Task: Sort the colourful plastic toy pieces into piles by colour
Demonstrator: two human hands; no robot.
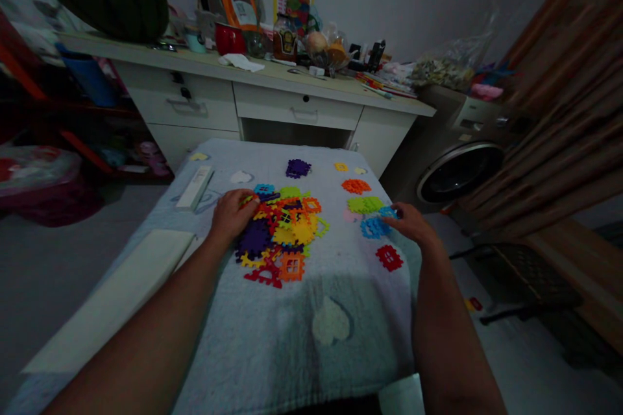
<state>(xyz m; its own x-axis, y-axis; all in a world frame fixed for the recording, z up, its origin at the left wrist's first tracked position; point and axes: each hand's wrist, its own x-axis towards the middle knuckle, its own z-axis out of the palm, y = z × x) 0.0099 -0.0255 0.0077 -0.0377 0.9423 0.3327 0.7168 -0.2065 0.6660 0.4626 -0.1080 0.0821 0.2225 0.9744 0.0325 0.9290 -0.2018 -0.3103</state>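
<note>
Currently, near the right edge of the desk (pixel 384 305), the right hand (pixel 413 225) pinches a blue piece (pixel 389 212), grip narrow; the left hand (pixel 235 211) touches the colourful pile (pixel 292 231), its grip unclear.

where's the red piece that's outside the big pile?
Head view, right of the pile: the red piece lies on the cloth, just below the blue pieces near the right hand.
</note>
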